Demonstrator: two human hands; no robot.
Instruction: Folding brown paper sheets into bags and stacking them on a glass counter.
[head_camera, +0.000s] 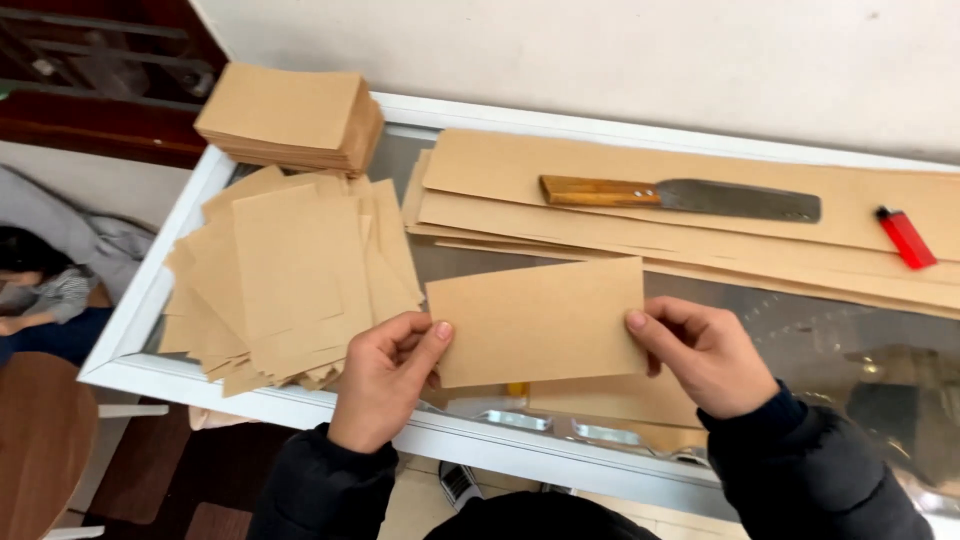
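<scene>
I hold a rectangular sheet of brown paper (535, 320) above the glass counter top (800, 335), one hand at each short end. My left hand (385, 375) pinches its left edge with the thumb on top. My right hand (705, 355) grips its right edge the same way. Just left of my left hand lies a loose, fanned pile of cut brown sheets (285, 275).
A neat stack of brown sheets (290, 115) sits on the counter's far left corner. Long brown paper strips (700, 225) lie across the back, with a wooden-handled knife (680, 197) and a red lighter (905, 237) on them. A person sits at the far left, below the counter.
</scene>
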